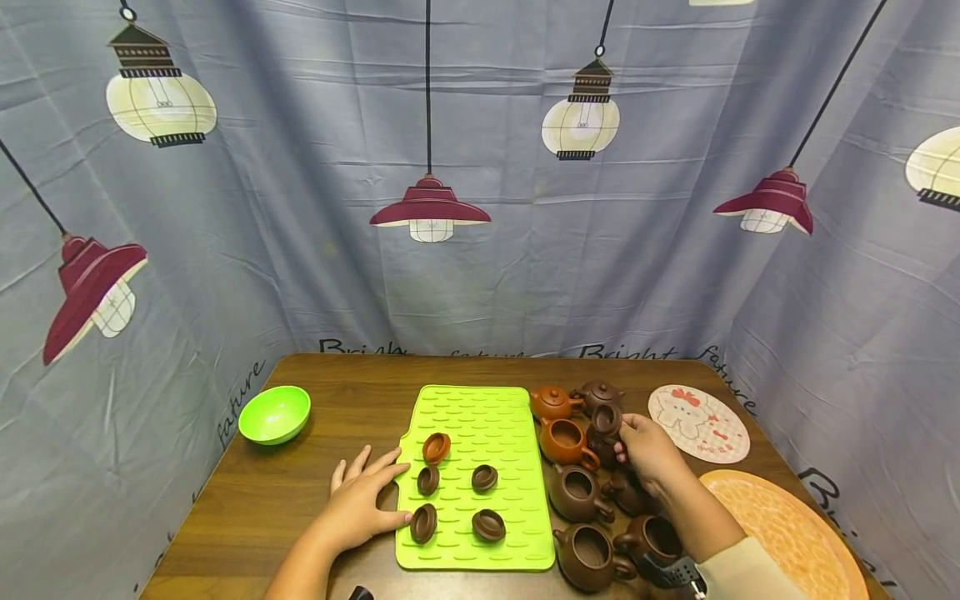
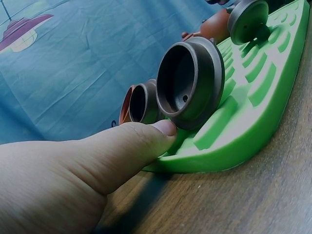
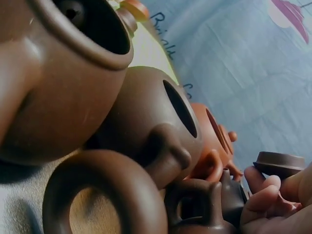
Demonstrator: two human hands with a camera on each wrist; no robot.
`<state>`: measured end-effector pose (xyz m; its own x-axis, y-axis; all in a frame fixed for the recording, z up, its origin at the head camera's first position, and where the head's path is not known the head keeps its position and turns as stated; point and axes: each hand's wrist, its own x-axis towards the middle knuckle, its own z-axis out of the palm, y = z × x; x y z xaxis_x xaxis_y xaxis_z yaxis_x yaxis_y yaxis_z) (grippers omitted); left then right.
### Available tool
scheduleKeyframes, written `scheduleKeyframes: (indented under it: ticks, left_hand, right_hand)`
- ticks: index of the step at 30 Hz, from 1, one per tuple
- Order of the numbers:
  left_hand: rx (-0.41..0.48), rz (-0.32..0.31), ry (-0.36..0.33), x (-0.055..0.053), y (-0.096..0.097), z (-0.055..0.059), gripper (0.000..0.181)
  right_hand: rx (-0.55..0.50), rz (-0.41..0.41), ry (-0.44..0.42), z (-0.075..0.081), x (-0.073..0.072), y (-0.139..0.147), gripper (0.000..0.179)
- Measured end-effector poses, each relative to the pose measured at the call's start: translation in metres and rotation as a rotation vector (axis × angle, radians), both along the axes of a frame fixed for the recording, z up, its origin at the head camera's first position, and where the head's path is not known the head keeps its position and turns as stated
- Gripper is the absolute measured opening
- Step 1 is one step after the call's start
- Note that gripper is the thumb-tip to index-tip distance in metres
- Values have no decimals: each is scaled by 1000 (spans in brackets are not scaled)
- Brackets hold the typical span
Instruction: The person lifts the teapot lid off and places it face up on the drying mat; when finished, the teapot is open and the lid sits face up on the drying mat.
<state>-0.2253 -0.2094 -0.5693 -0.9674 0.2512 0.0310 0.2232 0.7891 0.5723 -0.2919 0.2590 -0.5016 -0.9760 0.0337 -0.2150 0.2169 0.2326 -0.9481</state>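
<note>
My right hand (image 1: 651,450) pinches a dark brown teapot lid (image 1: 606,418), its hollow side showing, above the teapots on the right. In the right wrist view the lid (image 3: 280,164) sits between thumb and fingers. My left hand (image 1: 363,502) lies spread at the left edge of a green mat (image 1: 517,417). Its thumb (image 2: 141,139) reaches a brown lid (image 2: 192,80) near that edge and seems to touch it. Several upturned lids stand on the mat, among them an orange lid (image 1: 437,448) and a brown lid (image 1: 489,525).
Teapots crowd right of the mat: a lidless orange teapot (image 1: 564,442), a lidded orange teapot (image 1: 552,402) and several brown teapots (image 1: 588,557). A green bowl (image 1: 274,415) stands far left. A round rabbit mat (image 1: 699,423) and an orange round mat (image 1: 787,533) lie right.
</note>
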Motion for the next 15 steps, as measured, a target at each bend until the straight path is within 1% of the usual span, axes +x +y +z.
scheduleKeyframes:
  ticks: [3, 7, 10, 15]
  left_hand:
    - [-3, 1, 3, 0, 0, 0, 78]
    - [-3, 4, 3, 1, 1, 0, 77]
    - [1, 4, 4, 1, 1, 1, 77]
    - [3, 3, 4, 1, 1, 2, 77]
  right_hand:
    - [-77, 2, -24, 0, 1, 0, 31]
    - [-132, 2, -36, 1, 3, -2, 26]
    - [-173, 1, -38, 1, 3, -3, 23]
    - [-252, 10, -15, -1, 2, -3, 17]
